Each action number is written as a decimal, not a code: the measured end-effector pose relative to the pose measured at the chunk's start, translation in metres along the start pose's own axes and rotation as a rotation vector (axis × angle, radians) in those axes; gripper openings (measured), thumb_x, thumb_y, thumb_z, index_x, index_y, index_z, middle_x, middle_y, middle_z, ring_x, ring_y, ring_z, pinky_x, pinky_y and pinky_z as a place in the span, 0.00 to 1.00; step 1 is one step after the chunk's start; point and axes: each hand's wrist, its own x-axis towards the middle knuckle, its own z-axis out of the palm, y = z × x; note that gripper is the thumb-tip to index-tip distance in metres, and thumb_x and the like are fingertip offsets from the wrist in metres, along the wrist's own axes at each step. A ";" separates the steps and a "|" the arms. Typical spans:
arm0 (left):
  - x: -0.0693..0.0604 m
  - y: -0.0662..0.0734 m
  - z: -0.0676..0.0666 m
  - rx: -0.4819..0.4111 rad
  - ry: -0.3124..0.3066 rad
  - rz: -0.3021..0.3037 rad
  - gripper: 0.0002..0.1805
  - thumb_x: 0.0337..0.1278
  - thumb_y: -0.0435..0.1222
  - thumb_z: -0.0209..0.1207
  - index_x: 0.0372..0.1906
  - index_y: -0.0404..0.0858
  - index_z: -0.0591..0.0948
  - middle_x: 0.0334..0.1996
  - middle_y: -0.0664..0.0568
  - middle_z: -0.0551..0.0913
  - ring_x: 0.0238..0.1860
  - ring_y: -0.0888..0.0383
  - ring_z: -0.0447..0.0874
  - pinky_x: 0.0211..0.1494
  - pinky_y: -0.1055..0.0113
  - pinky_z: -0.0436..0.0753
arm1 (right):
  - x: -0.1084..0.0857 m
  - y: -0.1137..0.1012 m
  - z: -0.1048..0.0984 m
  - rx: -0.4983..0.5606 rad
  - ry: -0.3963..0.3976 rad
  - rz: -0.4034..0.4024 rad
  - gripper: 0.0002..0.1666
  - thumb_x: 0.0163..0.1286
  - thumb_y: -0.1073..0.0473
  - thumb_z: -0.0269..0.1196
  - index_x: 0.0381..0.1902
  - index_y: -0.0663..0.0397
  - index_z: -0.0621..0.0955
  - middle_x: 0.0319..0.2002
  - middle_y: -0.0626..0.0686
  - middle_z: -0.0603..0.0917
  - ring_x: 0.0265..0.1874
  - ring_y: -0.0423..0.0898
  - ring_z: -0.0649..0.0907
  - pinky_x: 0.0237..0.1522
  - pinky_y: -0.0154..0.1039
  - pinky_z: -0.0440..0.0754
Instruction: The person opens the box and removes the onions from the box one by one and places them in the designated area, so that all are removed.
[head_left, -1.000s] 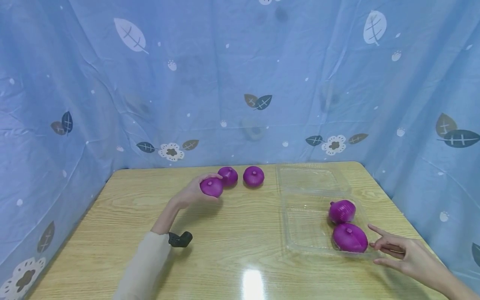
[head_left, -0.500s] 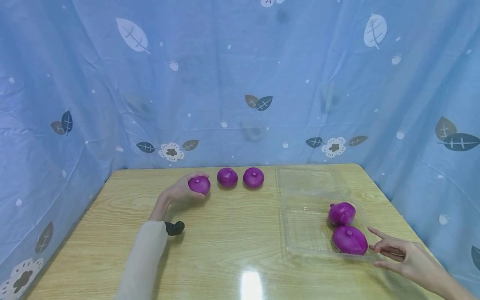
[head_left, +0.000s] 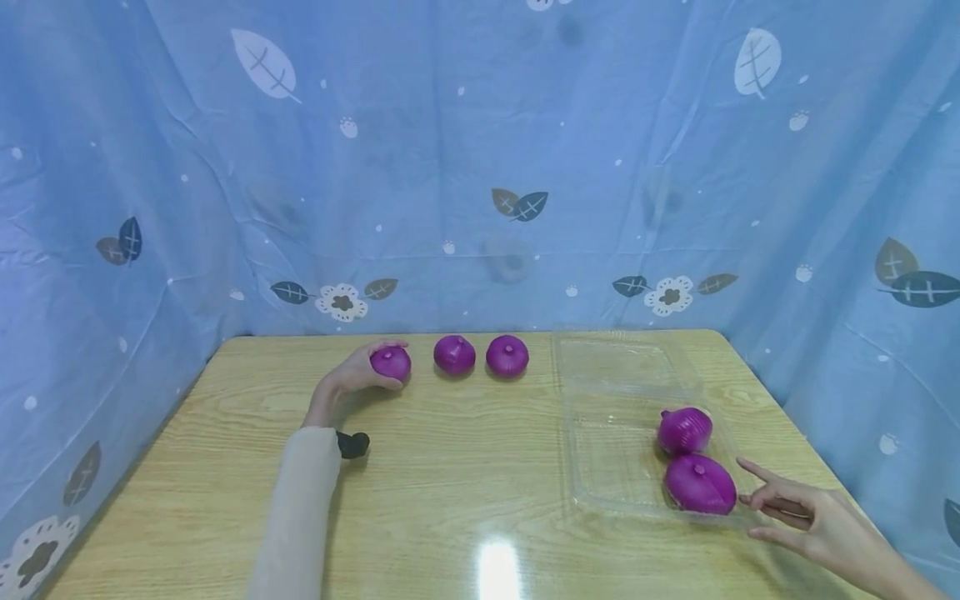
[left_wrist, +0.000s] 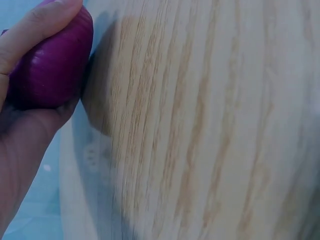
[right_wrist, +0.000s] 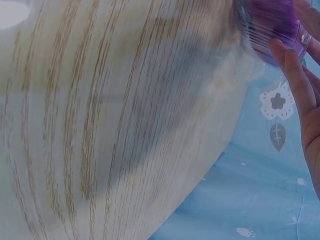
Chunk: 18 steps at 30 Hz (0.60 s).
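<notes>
A purple onion (head_left: 392, 364) is held at the back left of the table by my left hand (head_left: 360, 368), fingers and thumb round its sides. The left wrist view shows the same onion (left_wrist: 52, 65) close to the wood. To its right stand two more onions, one (head_left: 454, 356) nearer and another (head_left: 507, 357) beyond it. Two onions, an upper one (head_left: 685, 431) and a lower one (head_left: 701, 484), sit in the right half of a clear plastic container (head_left: 622, 505). My right hand (head_left: 817, 521) is at that container's right front corner, fingers loosely extended at its wall, gripping nothing.
The container's clear lid (head_left: 626, 367) lies open behind it, towards the table's back edge. A wooden table (head_left: 450, 467) carries everything. Blue patterned curtains (head_left: 450, 167) enclose its back and sides. A dark device (head_left: 353, 445) is strapped at the left wrist.
My left hand has moved left with its onion, away from the two onions at the back, and slowed over the last half second. The right hand has stayed by the container.
</notes>
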 end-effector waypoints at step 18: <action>0.007 -0.007 0.007 -0.247 0.138 -0.149 0.51 0.41 0.23 0.70 0.73 0.40 0.56 0.67 0.34 0.59 0.66 0.36 0.60 0.67 0.46 0.65 | 0.000 0.003 0.000 0.061 -0.020 -0.036 0.22 0.43 0.80 0.71 0.34 0.56 0.80 0.64 0.30 0.70 0.52 0.25 0.76 0.41 0.23 0.80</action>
